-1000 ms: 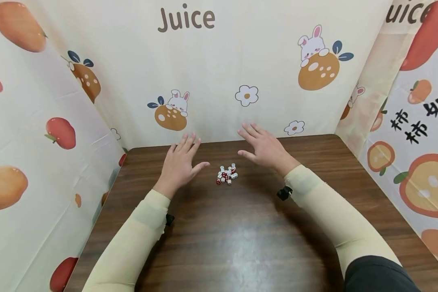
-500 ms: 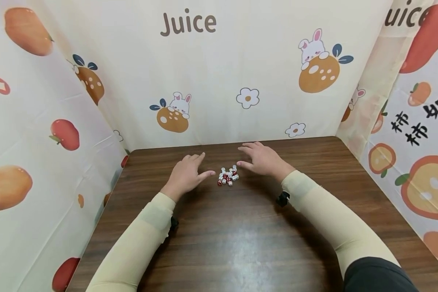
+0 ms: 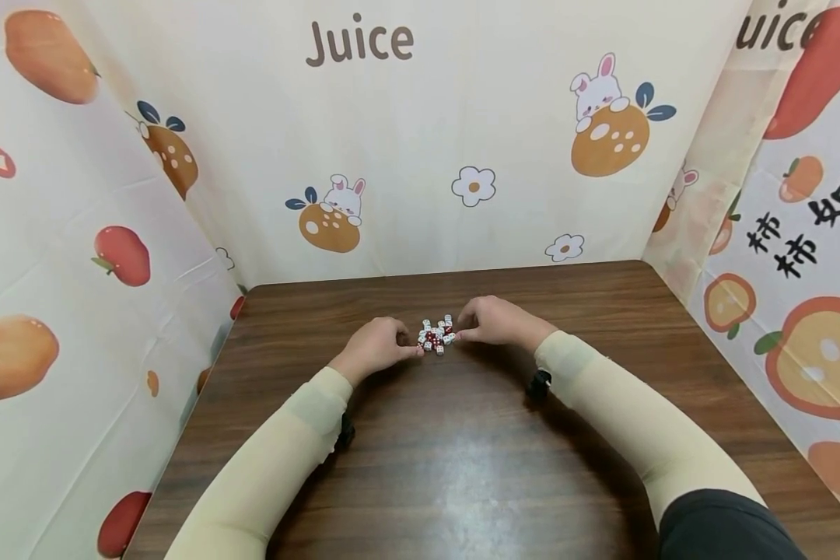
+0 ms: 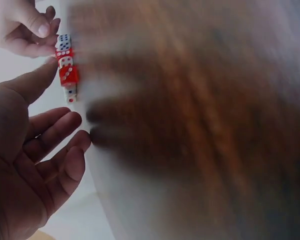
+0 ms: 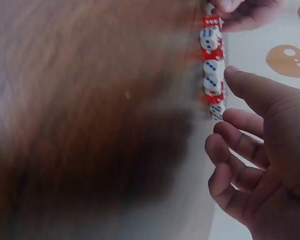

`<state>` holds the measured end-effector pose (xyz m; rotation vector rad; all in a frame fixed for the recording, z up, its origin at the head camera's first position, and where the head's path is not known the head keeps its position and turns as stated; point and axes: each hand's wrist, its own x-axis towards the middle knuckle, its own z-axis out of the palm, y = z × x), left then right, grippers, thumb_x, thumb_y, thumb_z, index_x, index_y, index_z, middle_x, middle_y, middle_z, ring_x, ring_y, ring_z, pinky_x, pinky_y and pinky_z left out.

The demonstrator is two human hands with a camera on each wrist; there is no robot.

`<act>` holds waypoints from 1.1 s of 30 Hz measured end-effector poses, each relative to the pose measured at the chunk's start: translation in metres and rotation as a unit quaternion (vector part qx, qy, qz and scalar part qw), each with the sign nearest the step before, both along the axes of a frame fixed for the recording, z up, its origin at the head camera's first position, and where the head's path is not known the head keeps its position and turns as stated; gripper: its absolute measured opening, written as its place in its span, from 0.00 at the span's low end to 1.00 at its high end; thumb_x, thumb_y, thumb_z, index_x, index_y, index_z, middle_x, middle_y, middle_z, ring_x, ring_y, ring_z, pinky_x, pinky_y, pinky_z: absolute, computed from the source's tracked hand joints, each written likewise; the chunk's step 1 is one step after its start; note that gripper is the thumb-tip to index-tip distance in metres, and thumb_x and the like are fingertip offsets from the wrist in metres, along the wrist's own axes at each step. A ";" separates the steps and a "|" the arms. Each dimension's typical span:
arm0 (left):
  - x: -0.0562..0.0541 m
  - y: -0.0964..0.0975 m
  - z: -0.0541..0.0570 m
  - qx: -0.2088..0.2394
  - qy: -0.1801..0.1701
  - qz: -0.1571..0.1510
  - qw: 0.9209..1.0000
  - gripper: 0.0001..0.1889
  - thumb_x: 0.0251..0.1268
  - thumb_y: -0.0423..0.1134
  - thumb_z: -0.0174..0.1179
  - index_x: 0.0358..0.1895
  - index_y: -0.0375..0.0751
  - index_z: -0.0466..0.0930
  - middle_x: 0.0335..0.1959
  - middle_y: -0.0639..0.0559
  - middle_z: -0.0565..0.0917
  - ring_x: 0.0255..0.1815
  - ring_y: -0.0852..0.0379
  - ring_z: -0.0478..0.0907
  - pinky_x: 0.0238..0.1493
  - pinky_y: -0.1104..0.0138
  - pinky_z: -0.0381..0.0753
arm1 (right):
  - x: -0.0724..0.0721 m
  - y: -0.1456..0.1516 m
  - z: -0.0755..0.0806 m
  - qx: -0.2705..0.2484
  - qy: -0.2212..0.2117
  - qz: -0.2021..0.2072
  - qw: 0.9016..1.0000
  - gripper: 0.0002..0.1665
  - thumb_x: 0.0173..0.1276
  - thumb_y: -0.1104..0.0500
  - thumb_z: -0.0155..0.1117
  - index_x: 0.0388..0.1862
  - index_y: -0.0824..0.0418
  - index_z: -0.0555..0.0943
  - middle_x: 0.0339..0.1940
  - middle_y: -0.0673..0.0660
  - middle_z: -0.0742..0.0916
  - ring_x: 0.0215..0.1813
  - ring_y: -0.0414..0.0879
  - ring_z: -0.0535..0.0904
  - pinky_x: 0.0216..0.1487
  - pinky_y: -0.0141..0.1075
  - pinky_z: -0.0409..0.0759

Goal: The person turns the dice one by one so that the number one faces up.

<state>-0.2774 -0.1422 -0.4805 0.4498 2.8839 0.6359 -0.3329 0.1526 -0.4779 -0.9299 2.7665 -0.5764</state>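
Note:
A small cluster of red and white dice lies on the brown wooden table. Just left of it is my left hand, thumb tip right at the cluster's near left edge. My right hand sits at the cluster's right side, its thumb close to the dice there. Both hands have loosely bent fingers with nothing held between them. In the left wrist view a red die stands out among white ones. White dice with blue pips show in the right wrist view, lined up past the thumb.
A fabric backdrop with printed fruit and rabbits rises behind the table's far edge. Similar printed sheets hang at the left and right. A small black device is strapped under the right wrist.
Both hands have come down and inward from beyond the cluster to its two sides. Their spread fingers have bent. The dice stay where they were.

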 end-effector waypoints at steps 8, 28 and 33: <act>-0.005 0.014 0.001 -0.007 -0.007 -0.011 1.000 0.19 0.72 0.62 0.78 0.44 0.50 0.94 0.43 0.57 0.94 0.40 0.57 0.87 0.45 0.56 0.88 | -0.005 -0.006 -0.014 -0.040 -0.053 -0.006 0.998 0.16 0.71 0.48 0.86 0.47 0.57 0.96 0.38 0.48 0.95 0.39 0.38 0.86 0.47 0.37 0.87; -0.020 0.011 -0.003 -0.034 0.002 -0.016 0.999 0.11 0.75 0.52 0.78 0.46 0.51 0.97 0.46 0.57 0.95 0.44 0.57 0.88 0.52 0.53 0.89 | -0.006 -0.019 -0.032 -0.108 -0.096 -0.088 0.986 0.09 0.69 0.54 0.86 0.35 0.56 0.92 0.29 0.48 0.90 0.27 0.38 0.83 0.35 0.32 0.84; -0.021 0.009 -0.003 -0.027 -0.002 -0.021 0.999 0.12 0.75 0.53 0.78 0.47 0.51 0.97 0.46 0.57 0.96 0.45 0.57 0.88 0.54 0.53 0.89 | -0.006 -0.017 -0.029 -0.136 -0.139 -0.100 0.976 0.09 0.69 0.56 0.86 0.39 0.59 0.93 0.29 0.49 0.90 0.23 0.38 0.83 0.31 0.32 0.84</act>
